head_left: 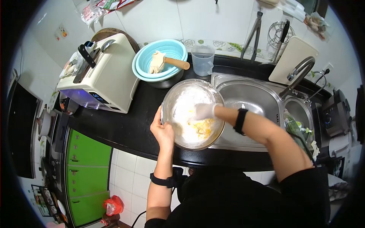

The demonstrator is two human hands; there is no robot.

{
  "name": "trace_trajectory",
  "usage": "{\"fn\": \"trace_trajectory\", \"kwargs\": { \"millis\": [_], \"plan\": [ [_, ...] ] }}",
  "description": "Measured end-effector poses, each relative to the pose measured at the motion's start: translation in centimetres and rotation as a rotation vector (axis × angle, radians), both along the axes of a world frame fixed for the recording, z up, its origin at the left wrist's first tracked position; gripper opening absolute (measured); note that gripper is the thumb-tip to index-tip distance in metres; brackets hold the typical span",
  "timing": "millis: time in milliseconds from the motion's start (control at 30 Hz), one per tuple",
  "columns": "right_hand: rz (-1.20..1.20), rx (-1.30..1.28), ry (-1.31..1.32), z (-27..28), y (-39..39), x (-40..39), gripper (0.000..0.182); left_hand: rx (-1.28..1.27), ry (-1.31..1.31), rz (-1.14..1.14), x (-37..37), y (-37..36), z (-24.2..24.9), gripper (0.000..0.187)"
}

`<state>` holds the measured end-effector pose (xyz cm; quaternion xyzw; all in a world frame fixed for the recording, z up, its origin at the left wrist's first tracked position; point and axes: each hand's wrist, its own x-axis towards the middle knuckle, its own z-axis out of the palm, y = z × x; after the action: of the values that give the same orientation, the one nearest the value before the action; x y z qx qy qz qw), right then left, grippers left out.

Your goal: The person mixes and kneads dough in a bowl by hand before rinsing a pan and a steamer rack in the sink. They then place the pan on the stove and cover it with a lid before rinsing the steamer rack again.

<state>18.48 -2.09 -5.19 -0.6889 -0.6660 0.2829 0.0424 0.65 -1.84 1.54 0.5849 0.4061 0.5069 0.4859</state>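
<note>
A round metal mixing bowl (218,133) stands at the counter's front edge, overlapping the sink's left side in this view. My left hand (163,131) grips its left rim, fingers outside and thumb toward the front. White flour (181,103) coats much of the inside, and a yellow, crumbly wet patch (202,130) lies toward the lower right. Inside the bowl, my right hand (204,111) is whitish, gloved or flour-covered, and smeared by motion beside the yellow patch. Its fingers are too blurred to make out.
Behind the bowl are light-blue basins (141,67) holding a wooden-handled tool (176,63), and a clear measuring jug (202,60). A cream countertop appliance (114,72) with a knife (86,56) on top stands left. To the right are a steel sink (262,131) and tap (300,78).
</note>
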Motion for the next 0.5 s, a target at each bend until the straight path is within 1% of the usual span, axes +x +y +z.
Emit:
{"fn": "trace_trajectory", "kwargs": {
  "millis": [67, 100, 167, 233, 267, 333, 400, 433, 467, 500],
  "plan": [
    [-0.021, -0.014, -0.007, -1.1, -0.1, -2.2, 0.061, 0.044, 0.022, 0.039, 0.1, -0.2, 0.1, 0.057],
    [0.027, -0.002, -0.002, -1.0, -0.2, -3.2, 0.061, 0.042, 0.025, 0.04, 0.0, -0.2, -0.1, 0.057],
    [0.075, 0.015, 0.002, 0.6, -1.1, -4.2, 0.063, 0.053, 0.055, 0.06, -0.2, 0.3, -0.3, 0.057],
    [0.082, 0.077, 0.124, 3.4, -2.3, -4.2, 0.06, 0.064, 0.055, 0.072, -0.3, 0.5, -0.4, 0.057],
    [0.084, 0.076, 0.116, 3.6, -2.6, -3.7, 0.06, 0.067, 0.061, 0.09, -0.3, 0.6, -0.5, 0.057],
    [0.244, 0.302, 0.174, 3.7, -3.4, -2.5, 0.056, 0.04, 0.034, 0.099, -0.6, 0.8, -0.7, 0.057],
    [0.276, 0.299, 0.141, 4.3, -4.3, -1.2, 0.055, 0.004, 0.014, 0.113, -1.0, 0.9, -1.1, 0.057],
    [0.287, 0.306, 0.111, 4.3, -4.6, -1.1, 0.053, 0.006, 0.003, 0.097, -1.0, 1.0, -1.3, 0.057],
    [0.284, 0.297, 0.116, 3.2, -4.6, -1.4, 0.053, 0.009, -0.008, 0.075, -1.0, 0.9, -1.4, 0.057],
    [0.277, 0.252, 0.062, 1.4, -4.5, -1.7, 0.051, 0.001, -0.007, 0.074, -1.0, 0.6, -1.5, 0.057]
  ]
}}
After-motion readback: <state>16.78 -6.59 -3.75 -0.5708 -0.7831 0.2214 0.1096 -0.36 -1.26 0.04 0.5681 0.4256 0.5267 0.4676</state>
